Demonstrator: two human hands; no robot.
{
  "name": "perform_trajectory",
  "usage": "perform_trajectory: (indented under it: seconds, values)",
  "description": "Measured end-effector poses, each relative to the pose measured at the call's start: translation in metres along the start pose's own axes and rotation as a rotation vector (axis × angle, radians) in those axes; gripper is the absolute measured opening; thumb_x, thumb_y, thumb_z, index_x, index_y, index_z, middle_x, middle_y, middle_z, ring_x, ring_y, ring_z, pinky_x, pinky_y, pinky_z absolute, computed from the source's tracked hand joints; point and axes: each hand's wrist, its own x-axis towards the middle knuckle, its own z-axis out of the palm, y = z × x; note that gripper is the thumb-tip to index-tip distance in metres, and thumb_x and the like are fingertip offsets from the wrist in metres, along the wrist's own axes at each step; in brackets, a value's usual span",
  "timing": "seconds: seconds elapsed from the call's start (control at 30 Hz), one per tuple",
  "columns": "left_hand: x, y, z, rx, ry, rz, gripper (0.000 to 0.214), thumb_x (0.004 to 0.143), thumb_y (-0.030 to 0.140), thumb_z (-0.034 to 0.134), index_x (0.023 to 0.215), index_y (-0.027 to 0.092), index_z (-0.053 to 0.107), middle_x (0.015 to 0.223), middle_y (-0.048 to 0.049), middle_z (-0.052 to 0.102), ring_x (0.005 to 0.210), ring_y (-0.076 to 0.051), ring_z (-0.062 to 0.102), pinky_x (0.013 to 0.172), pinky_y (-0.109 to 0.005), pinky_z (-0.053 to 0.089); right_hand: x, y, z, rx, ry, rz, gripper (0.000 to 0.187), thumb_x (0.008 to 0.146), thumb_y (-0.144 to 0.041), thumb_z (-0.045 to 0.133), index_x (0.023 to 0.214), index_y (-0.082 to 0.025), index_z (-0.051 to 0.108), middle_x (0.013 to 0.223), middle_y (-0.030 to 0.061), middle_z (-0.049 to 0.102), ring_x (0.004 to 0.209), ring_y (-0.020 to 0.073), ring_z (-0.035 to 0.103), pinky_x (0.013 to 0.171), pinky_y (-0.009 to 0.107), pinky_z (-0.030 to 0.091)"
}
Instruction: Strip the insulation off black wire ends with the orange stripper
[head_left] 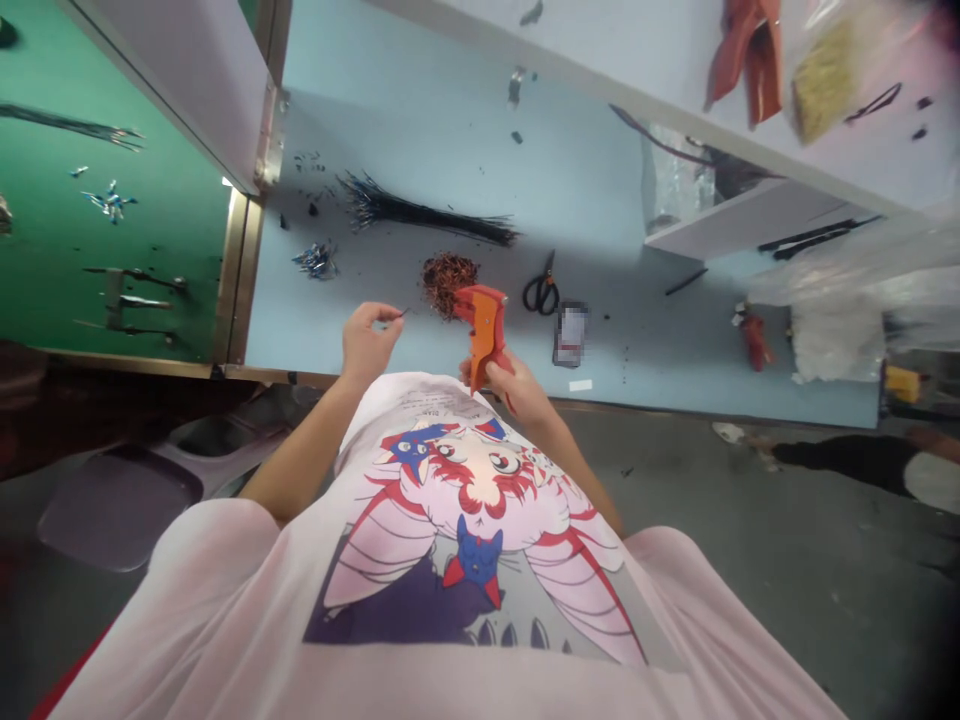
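My left hand (369, 340) is closed in a pinch just above the table's front edge, with a short thin wire (406, 312) sticking out between thumb and finger. In my right hand (517, 385) is an orange-red wire stripper (487, 325), gripped by its handles with its head pointing away from me. Behind the stripper's head lies a tangled heap of short copper-coloured wires (448, 275). A bundle of long black wires (442, 217) stretches across the table beyond the heap. Left of it is a small pile of blue-and-silver terminals (316, 260).
Black-handled scissors (541, 292) and a phone (571, 333) lie right of the stripper. A white shelf (750, 215) overhangs the right side. Plastic bags (836, 320) and another red tool (756, 340) are farther right. A green table (45, 260) adjoins on the left.
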Motion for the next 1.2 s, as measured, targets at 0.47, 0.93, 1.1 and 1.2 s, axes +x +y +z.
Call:
perform_trajectory:
  seconds: [0.47,0.93,1.1,1.2]
  values:
    - [-0.027,0.073,-0.03,0.258,0.196,0.564,0.009,0.083,0.028,0.06,0.084,0.025,0.068,0.083,-0.0026,0.066,0.086,-0.019,0.056,0.084,-0.038,0.036,-0.038,-0.031,0.025,0.107,-0.273,0.098,0.046,0.083,-0.054,0.057,0.112,-0.018,0.052,0.095,0.0085,0.064,0.082,0.0221,0.066,0.073,0.038,0.053]
    - [-0.033,0.07,-0.032,0.36,0.243,0.655,0.011,0.084,0.024,0.058,0.087,0.028,0.068,0.087,-0.0026,0.066,0.092,-0.021,0.053,0.087,-0.041,0.031,-0.043,-0.029,0.031,0.051,-0.286,0.075,0.044,0.084,-0.048,0.06,0.112,-0.016,0.051,0.092,0.0087,0.064,0.078,0.0193,0.064,0.069,0.035,0.054]
    - [-0.034,0.068,-0.032,0.36,0.231,0.65,0.013,0.084,0.024,0.057,0.089,0.029,0.068,0.088,-0.0025,0.066,0.093,-0.021,0.053,0.087,-0.041,0.032,-0.042,-0.027,0.03,0.027,-0.281,0.086,0.044,0.085,-0.048,0.06,0.114,-0.017,0.05,0.09,0.0077,0.064,0.074,0.0176,0.064,0.064,0.033,0.054]
    - [-0.034,0.067,-0.032,0.363,0.214,0.634,0.013,0.083,0.024,0.057,0.089,0.029,0.068,0.088,-0.0028,0.066,0.094,-0.022,0.052,0.088,-0.042,0.032,-0.042,-0.028,0.031,0.009,-0.269,0.096,0.044,0.083,-0.049,0.06,0.112,-0.016,0.051,0.09,0.0078,0.064,0.074,0.0182,0.064,0.064,0.033,0.054]
